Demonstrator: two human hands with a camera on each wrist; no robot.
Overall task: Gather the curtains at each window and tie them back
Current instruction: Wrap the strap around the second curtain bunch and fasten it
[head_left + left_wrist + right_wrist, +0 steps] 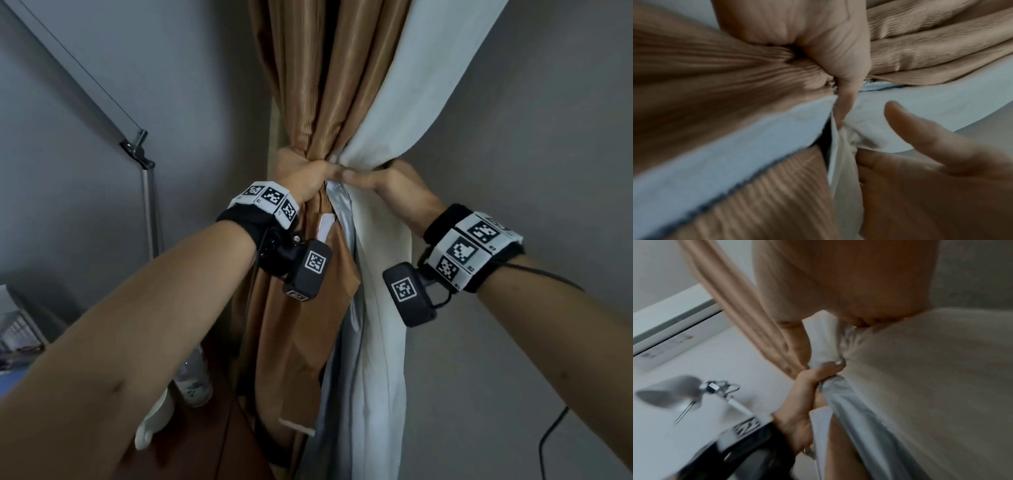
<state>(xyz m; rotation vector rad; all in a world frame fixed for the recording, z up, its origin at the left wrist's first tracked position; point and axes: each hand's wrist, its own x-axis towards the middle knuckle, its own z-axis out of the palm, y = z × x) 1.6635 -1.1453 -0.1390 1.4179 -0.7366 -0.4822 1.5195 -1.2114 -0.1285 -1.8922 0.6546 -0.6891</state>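
The brown curtain (322, 85) and its white lining (404, 102) hang in the room's corner, bunched into one narrow waist at mid-height, from which the cloth falls loose again, brown folds to the left and pale lining (748, 146) to the right. The left hand (305, 181) is clenched round the brown side of that waist, thumb (830, 368) pressed across the gathered fabric. The right hand (387, 183) meets it from the other side, fingers wrapped behind the white cloth and hidden there, so only its thumb (920, 129) shows, lying along the lining (how firmly it grasps cannot be told). A brown tie-back band (284, 164) shows just left of the left hand, against the bunch. Outward, grey walls (548, 137) close in on both sides. A desk lamp arm (144, 178) stands near on the left, with a plastic bottle (195, 380) on a dark wooden surface (191, 445) below; a black cable (548, 435) hangs to the lower right.
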